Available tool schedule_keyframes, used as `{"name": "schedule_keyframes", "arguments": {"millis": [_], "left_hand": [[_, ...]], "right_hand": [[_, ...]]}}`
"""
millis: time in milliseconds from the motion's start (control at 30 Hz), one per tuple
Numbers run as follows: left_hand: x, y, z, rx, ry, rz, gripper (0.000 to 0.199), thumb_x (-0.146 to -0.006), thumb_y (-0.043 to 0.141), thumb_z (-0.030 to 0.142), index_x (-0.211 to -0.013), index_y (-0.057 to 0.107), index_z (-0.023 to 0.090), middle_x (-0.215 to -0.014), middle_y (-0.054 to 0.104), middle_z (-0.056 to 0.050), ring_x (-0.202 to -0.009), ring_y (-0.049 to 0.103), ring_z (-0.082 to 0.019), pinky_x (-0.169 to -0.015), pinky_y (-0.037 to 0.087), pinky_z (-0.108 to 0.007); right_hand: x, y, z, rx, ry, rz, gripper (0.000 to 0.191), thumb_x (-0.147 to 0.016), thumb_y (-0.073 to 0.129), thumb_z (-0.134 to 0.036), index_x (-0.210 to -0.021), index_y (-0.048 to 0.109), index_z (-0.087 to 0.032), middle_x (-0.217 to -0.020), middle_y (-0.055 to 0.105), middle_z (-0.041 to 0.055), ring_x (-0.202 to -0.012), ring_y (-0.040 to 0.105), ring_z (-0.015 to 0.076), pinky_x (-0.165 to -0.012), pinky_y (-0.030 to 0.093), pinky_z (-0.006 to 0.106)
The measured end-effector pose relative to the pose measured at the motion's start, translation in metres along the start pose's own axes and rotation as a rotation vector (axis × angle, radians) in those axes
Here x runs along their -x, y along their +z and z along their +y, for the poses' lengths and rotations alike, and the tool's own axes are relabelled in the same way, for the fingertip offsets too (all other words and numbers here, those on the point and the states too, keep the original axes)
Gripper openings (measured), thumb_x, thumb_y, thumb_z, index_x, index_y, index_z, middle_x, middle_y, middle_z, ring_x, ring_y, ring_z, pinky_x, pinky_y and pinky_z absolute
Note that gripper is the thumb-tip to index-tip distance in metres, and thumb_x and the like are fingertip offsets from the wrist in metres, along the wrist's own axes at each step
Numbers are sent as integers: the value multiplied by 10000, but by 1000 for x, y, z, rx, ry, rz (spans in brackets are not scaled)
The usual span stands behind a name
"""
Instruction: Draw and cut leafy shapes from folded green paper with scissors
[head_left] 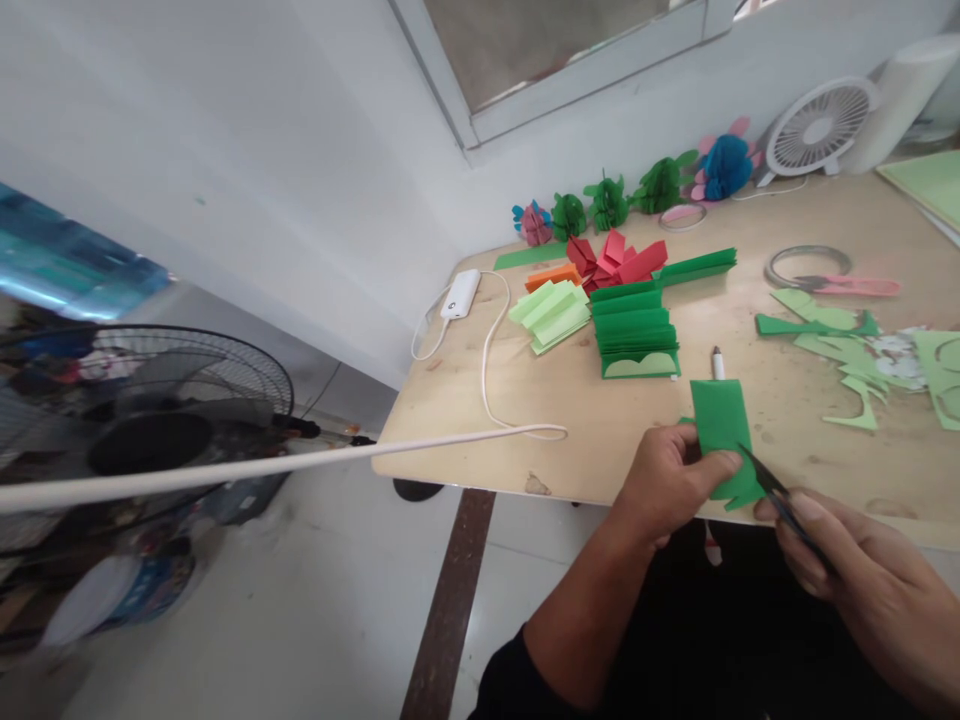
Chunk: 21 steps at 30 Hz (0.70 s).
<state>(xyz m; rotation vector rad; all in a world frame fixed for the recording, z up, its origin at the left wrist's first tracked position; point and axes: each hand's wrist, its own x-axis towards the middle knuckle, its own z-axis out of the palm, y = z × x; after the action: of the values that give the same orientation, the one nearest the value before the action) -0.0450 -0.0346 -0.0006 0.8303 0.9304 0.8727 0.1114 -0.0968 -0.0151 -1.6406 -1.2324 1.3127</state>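
A green paper piece (720,420) is pinched between the thumb and fingers of my left hand (671,475) at the table's front edge. My right hand (847,560) is closed around dark scissors (786,508), whose blades meet the paper's right side. Just beyond the paper lies a white marker (718,363) with a dark tip. Pleated dark green paper (636,325) is behind it to the left, beside light green folded paper (553,315). Red folded papers (615,262) and an orange one (553,277) lie farther back.
Paper scraps (862,360), pink-handled scissors (855,286) and a tape ring (780,262) lie right. Paper figures (609,203) and a small white fan (821,128) line the wall. A white cable (300,465) crosses the left edge from a white box (461,294); a floor fan (150,430) stands left.
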Motion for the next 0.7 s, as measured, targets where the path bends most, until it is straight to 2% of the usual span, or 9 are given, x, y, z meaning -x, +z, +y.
{"name": "schedule_keyframes", "arguments": {"millis": [300,700], "left_hand": [[3,0,0,31,23,47,221,-678,751,334,-740,702,128,-709,656,-23,-637,519,-115,-664,417,-263],[0,-3,1,-20,16,-15,202,-698,723,321,-759,707,129,-717,639,-21,-656,521,-123,-697,428,-284]], "right_hand": [[3,-3,16,-15,24,-10,596,-807,482,-791,-525,462,-267,-509,444,-12,-466,414,164,-455,372,322],[-3,-9,6,79,-58,-41,615,-841,447,-770,-495,478,-263,-494,437,-9,-446,408,152,-420,361,296]]}}
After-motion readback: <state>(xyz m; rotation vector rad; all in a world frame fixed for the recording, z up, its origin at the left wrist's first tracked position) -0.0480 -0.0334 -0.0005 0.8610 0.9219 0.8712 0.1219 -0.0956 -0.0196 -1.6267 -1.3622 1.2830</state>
